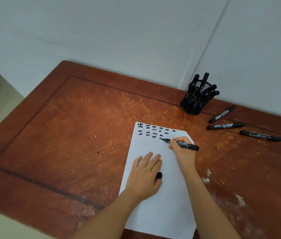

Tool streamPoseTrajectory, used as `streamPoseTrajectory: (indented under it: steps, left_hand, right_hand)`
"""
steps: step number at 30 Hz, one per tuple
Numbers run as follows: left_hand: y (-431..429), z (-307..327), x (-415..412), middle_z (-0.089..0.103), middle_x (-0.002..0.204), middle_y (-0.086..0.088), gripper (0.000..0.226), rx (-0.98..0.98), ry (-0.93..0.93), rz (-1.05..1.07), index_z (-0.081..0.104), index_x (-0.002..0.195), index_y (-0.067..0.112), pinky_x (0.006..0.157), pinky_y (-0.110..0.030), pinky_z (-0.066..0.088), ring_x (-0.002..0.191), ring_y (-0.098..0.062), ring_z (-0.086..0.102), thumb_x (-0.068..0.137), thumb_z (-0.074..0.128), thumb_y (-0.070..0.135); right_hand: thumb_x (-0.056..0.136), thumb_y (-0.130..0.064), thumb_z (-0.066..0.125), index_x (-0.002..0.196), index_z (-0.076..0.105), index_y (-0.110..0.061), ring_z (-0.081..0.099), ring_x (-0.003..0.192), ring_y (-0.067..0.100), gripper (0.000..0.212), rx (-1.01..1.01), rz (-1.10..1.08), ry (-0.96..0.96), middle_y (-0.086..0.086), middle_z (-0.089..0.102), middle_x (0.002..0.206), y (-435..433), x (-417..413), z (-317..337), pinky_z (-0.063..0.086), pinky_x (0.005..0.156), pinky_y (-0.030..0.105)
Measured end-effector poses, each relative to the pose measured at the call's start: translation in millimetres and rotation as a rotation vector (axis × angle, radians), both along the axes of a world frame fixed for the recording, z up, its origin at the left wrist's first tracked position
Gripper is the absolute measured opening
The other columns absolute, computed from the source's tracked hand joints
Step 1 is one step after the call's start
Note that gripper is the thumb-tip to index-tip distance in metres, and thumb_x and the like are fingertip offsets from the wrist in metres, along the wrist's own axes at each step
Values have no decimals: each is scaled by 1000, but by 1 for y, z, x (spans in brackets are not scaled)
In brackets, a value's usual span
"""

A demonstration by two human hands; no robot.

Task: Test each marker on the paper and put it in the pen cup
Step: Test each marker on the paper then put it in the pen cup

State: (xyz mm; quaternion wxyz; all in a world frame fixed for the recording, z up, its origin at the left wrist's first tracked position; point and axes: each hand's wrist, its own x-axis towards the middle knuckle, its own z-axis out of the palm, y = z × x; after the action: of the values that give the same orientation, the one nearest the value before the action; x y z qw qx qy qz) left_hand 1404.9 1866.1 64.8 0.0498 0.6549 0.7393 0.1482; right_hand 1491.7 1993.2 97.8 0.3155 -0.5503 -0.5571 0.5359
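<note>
1. The right hand (183, 149) pinched an uncapped black marker (182, 143) in closed fingers, its tip touching the white paper (162, 204) at the end of the lowest row of test marks (153, 131).

2. The left hand (145, 175) lay flat on the sheet, fingers spread to pin it to the table (67, 135); a small black object, probably the marker's cap (159, 175), showed at the thumb side, though whether it was gripped or merely beside the hand could not be told.

3. About 20 black scribbles in 3 or 4 rows filled the top of the sheet, which suggested that most of the testing was done.

4. The black mesh pen cup (194, 100) stood at the far right of the table near the wall and already held several capped markers.

5. 3 capped markers lay on the table to the right of the cup, well apart from the paper: the nearest to the cup (221, 114), a middle one (226, 125) and the farthest right (261, 135). By this reading, these 3 and the marker in hand were left to finish.
</note>
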Motion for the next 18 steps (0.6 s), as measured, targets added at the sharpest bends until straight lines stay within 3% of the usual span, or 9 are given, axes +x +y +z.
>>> streamPoseTrajectory:
  steps: [3, 8, 11, 16, 18]
  left_hand:
    - [0, 0, 0, 64, 120, 6, 49, -12, 3, -5, 69, 106, 20, 88, -43, 50, 119, -17, 46, 73, 38, 38]
    - [-1, 1, 0, 64, 120, 7, 49, -37, 17, -17, 70, 105, 21, 87, -42, 50, 114, -18, 57, 72, 37, 39]
    - [0, 1, 0, 65, 119, 7, 49, -35, 8, -19, 70, 104, 21, 87, -41, 50, 114, -18, 57, 72, 38, 39]
    - [-1, 2, 0, 65, 118, 7, 47, -40, 8, -23, 70, 103, 21, 87, -40, 51, 114, -17, 56, 73, 38, 38]
    - [-2, 3, 0, 65, 118, 7, 46, -44, -2, -17, 70, 102, 22, 87, -40, 51, 114, -17, 55, 73, 38, 37]
  right_hand:
    - [85, -6, 60, 74, 57, -21, 59, 56, -5, 19, 1, -10, 17, 3, 63, 71, 0, -1, 0, 44, 54, 6]
    - [85, -3, 59, 72, 56, -18, 58, 55, -3, 19, -21, -38, 45, 4, 61, 67, 0, 0, 3, 45, 56, 10]
    - [85, -1, 58, 74, 56, -15, 57, 53, -8, 18, -39, -103, 123, 5, 61, 67, -3, 5, 7, 44, 56, 5]
    - [86, -2, 60, 79, 57, -15, 59, 58, -6, 15, -86, -96, 153, 7, 63, 74, -16, 16, 8, 46, 69, 21]
    - [85, -1, 60, 79, 59, -18, 62, 67, 1, 18, -102, -103, 164, 12, 64, 82, -22, 20, 12, 49, 74, 25]
